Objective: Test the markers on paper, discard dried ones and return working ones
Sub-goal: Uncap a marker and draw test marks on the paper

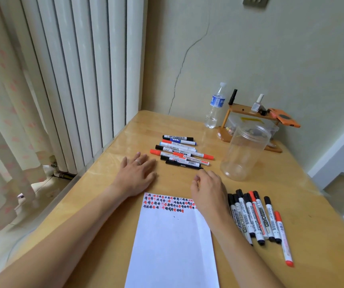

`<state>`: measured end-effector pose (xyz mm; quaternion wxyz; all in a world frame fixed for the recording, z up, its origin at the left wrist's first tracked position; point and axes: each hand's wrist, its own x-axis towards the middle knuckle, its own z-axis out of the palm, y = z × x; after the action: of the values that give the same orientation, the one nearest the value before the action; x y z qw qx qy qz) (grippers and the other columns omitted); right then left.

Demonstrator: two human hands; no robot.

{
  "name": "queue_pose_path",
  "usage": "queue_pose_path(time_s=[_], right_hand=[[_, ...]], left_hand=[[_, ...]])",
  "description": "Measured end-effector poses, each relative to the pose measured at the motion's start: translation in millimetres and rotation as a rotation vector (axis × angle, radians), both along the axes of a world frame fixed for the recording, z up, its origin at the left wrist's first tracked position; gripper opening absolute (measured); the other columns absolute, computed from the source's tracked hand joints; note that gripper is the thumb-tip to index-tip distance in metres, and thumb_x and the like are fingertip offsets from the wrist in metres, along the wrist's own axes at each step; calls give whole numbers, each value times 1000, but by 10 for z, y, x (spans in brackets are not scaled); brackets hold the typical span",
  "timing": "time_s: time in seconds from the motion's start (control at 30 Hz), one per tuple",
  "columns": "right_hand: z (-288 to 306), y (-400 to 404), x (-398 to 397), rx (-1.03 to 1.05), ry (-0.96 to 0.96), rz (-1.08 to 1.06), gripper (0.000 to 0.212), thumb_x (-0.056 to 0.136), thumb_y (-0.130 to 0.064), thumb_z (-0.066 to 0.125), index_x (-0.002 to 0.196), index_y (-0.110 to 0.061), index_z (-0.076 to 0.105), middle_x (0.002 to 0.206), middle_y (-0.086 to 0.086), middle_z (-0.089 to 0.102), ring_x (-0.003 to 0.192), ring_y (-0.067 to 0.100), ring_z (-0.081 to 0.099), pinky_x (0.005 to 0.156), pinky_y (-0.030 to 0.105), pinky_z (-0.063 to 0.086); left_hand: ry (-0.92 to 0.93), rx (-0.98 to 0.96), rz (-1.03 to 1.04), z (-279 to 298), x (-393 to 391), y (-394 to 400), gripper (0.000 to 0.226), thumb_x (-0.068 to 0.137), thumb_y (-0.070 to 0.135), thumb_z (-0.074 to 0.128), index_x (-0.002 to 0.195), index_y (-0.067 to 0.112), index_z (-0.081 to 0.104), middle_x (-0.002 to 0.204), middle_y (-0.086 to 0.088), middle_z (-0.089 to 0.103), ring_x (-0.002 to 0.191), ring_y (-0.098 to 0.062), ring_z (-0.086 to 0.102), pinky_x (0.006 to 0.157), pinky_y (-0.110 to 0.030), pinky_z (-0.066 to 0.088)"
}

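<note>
A white sheet of paper point(173, 246) lies on the wooden table point(109, 204), its top edge filled with rows of red and black test marks point(162, 204). Beyond it lies a row of several markers point(180, 151) with red, blue and black caps. A second group of several markers point(258, 217) lies right of the paper. My left hand point(135, 175) rests flat on the table, fingers straight, just left of the far row. My right hand point(208, 190) hovers over the paper's top right corner with loosely curled fingers, holding nothing, just short of the nearest black marker point(183, 165).
An empty clear plastic jar point(243, 152) stands right of the far marker row. Behind it are a water bottle point(215, 107) and a small wooden rack point(250, 121) with a nail polish bottle. A radiator and curtain stand beyond the table's left edge.
</note>
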<state>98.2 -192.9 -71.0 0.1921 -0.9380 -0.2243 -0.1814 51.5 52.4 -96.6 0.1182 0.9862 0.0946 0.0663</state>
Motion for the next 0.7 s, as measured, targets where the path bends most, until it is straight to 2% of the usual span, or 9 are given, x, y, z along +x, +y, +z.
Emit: queue_pose_path(time_s=[0.17,0.27,0.33,0.47,0.6,0.7], right_hand=[[-16,226,433,-17,33,77,11,97,-12,56,101,-13,66,99,1,63,99,22,57,77,29,42],[-67,336,632,-34,30,103,16,94,-9,60,108,-11,67,107,3,65,106,24,57,89,36,49],[-114,400,699,-31,-1,105,12,91,-11,64,103,-11,68,105,4,63,103,25,56,88,40,51],[-174,461,740,-52,-35,106,8,89,-16,70,96,-14,65,99,3,55,96,24,54,81,40,51],[-135,432,787,-104,-27,159,8,91,-14,69,96,-15,63,103,2,58,102,25,54,87,42,47],[-89,390,780,-197,-48,204,11,95,-14,67,101,-19,60,105,-3,61,105,21,53,91,36,43]], left_hand=[[73,21,-21,-71,17,32,64,101,68,17,160,46,7,171,3,0,157,-17,-11,125,-53,-7],[112,49,-20,-65,33,30,64,101,68,13,160,46,1,171,2,-5,157,-18,-14,125,-53,-9],[130,57,-24,-52,41,26,64,101,67,13,160,45,0,171,1,-6,156,-19,-15,124,-54,-9],[126,69,-28,-64,46,38,67,101,69,11,161,43,1,172,-1,-4,157,-20,-13,124,-56,-8],[96,54,-38,-84,61,52,85,85,78,-5,162,42,5,172,-1,1,157,-21,-10,124,-57,-7],[91,46,-43,-97,62,61,91,80,78,-8,162,41,6,172,-2,2,157,-21,-9,124,-57,-6]])
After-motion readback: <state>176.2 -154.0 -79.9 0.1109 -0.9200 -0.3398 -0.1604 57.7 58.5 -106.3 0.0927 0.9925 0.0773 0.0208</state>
